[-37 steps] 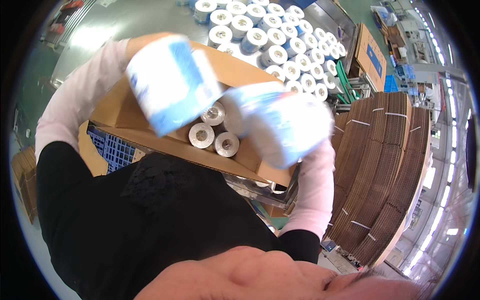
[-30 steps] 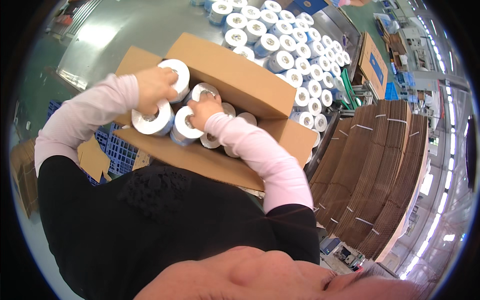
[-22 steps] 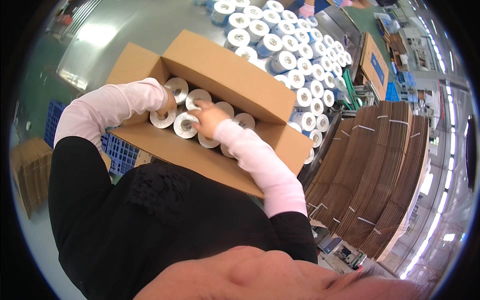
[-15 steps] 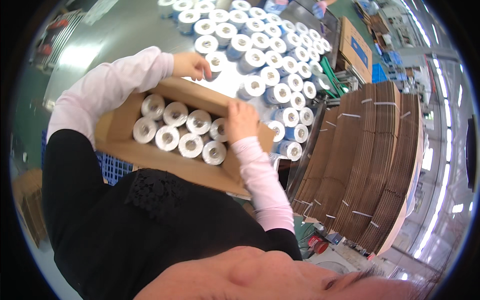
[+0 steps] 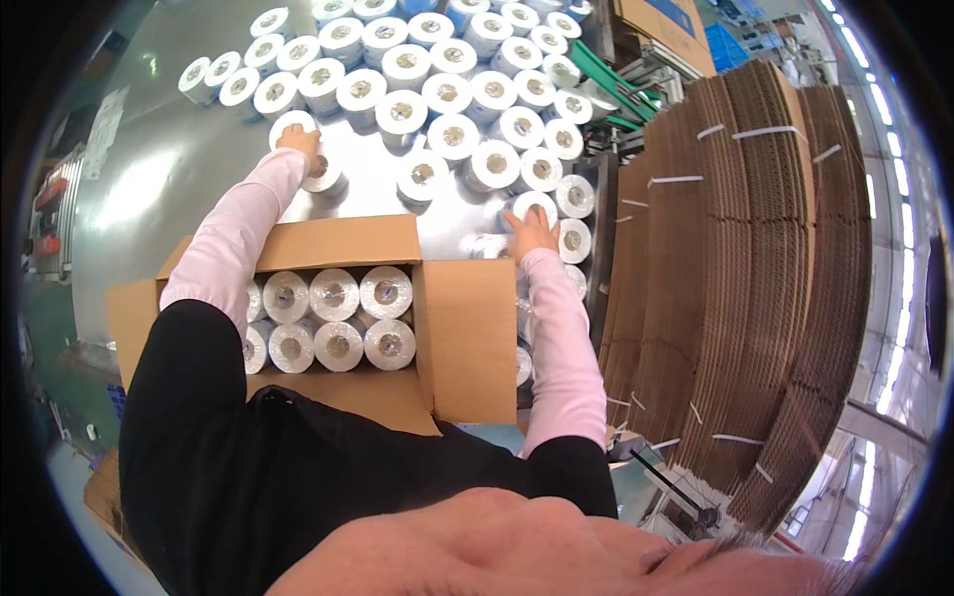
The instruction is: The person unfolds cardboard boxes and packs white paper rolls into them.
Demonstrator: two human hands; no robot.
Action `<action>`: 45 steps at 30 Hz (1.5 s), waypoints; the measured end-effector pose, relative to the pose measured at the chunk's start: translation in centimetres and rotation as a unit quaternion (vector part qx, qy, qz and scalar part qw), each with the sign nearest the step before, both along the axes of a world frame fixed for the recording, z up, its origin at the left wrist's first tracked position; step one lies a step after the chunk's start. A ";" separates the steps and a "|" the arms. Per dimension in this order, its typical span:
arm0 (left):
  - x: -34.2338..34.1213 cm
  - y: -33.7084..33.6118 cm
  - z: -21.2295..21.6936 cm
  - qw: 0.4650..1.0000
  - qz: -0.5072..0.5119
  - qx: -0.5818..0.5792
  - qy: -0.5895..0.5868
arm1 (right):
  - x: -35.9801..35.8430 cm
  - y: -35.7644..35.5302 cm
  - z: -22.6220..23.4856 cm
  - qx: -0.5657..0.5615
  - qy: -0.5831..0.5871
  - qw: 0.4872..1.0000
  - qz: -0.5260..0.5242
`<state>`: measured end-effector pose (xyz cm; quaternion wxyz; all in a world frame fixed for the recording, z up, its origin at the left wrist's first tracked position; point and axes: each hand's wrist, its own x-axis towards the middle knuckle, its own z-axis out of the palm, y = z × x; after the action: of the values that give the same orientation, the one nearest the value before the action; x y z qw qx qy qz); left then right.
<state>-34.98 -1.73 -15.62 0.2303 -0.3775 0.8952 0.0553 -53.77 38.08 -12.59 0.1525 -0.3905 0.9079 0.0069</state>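
An open cardboard box [image 5: 467, 343] stands in front of me, flaps folded out, with two rows of white plastic-wrapped rolls [image 5: 335, 295] upright inside. Beyond it, my left hand [image 5: 301, 146] reaches over the far flap, its fingers closed around a white roll [image 5: 289, 126]. Another roll [image 5: 326, 177] stands right beside that hand. Off the box's right side, my right hand [image 5: 534, 235] has its fingers curved over the top of a roll [image 5: 538, 208] near the table's right edge. My left forearm covers the box's left end.
Many more rolls [image 5: 400, 112] with bluish sides stand upright on the shiny metal table [image 5: 149, 189]. Tall stacks of strapped flat cardboard [image 5: 715, 288] rise close on the right. Green metal parts [image 5: 611, 84] and a blue crate [image 5: 722, 48] lie at the far right.
Both hands have left the box's edges and moved out to rolls on the table, the left farther away, the right to the right. The box now appears straighter and lower in view, with its right flap folded out.
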 end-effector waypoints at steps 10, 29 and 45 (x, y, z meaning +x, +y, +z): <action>6.0 -3.7 6.4 0.842 0.198 0.274 0.421 | -0.9 2.3 -13.6 -0.031 0.057 0.996 -0.065; 35.9 10.0 16.6 0.936 -0.281 0.121 0.173 | 35.8 -15.5 11.1 -0.190 -0.072 0.845 0.494; 1.0 2.6 4.9 0.888 -0.174 0.228 0.359 | 19.1 -5.3 8.8 -0.383 -0.201 0.900 0.057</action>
<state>-33.94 0.88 -10.76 -0.0214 -0.1067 0.9307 0.3492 -34.69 32.79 -3.78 0.1694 -0.4630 0.7664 -0.4117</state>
